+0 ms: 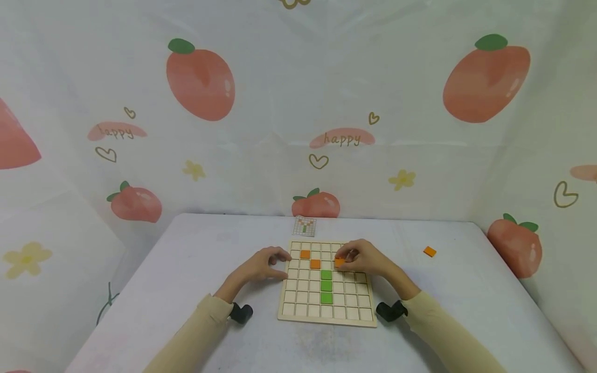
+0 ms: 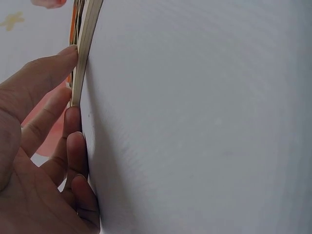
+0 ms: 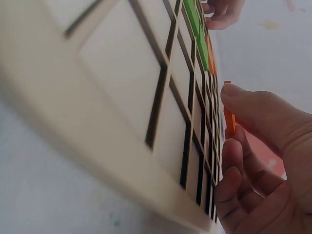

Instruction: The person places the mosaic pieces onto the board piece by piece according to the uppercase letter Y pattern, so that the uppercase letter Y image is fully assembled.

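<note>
A square wooden grid board lies on the white table. Set in its cells are two orange square tiles, one towards the upper left and another diagonally below it. A column of green tiles runs down the middle. My right hand pinches another orange tile between thumb and fingers, close over the board's upper right cells. At the board's left edge, my left hand touches the side with thumb and fingertips spread along it.
A small printed card with a grid pattern lies behind the board. One loose orange tile rests on the table to the right. A fruit-patterned curtain hangs behind the table and along its sides.
</note>
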Tool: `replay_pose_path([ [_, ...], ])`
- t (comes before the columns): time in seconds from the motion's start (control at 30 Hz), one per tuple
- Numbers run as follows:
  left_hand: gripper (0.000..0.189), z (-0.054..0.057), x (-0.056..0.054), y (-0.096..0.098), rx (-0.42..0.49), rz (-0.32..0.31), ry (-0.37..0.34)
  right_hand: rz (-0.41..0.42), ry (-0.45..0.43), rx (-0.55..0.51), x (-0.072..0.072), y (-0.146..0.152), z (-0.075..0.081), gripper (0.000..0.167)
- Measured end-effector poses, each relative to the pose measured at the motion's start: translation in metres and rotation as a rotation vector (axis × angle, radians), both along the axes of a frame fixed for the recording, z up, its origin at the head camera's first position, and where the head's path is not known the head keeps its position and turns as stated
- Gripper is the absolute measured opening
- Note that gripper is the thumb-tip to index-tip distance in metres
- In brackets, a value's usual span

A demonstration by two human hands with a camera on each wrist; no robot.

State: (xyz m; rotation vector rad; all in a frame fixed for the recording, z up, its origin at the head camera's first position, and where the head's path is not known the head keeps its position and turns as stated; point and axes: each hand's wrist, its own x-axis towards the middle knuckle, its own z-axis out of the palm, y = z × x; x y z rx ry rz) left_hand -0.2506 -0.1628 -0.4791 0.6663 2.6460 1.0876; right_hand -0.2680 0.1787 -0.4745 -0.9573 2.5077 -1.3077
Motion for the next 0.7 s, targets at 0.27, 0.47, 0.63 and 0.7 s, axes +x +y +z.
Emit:
replay_pose_path([
  [0.27, 0.041, -0.0009, -0.0017, -0.0006, -0.005, 0.004, 0.001, 0.019, -0.014, 0.025, -0.0026, -0.0055, 0.0006, 0.021],
  [0.47, 0.041, -0.0014, -0.0021, -0.0004, -0.012, 0.013, -0.001, 0.017, -0.027, 0.045, -0.0009, -0.0087, 0.0035, 0.02],
  [0.63, 0.041, -0.0021, -0.0014, -0.0004, -0.015, 0.017, 0.0, 0.013, -0.029, 0.059, -0.0002, -0.0102, 0.004, 0.018],
  [0.7, 0.041, -0.0024, -0.0011, -0.0003, -0.013, 0.021, -0.004, 0.014, -0.028, 0.06, -0.0003, -0.0106, 0.0038, 0.017],
])
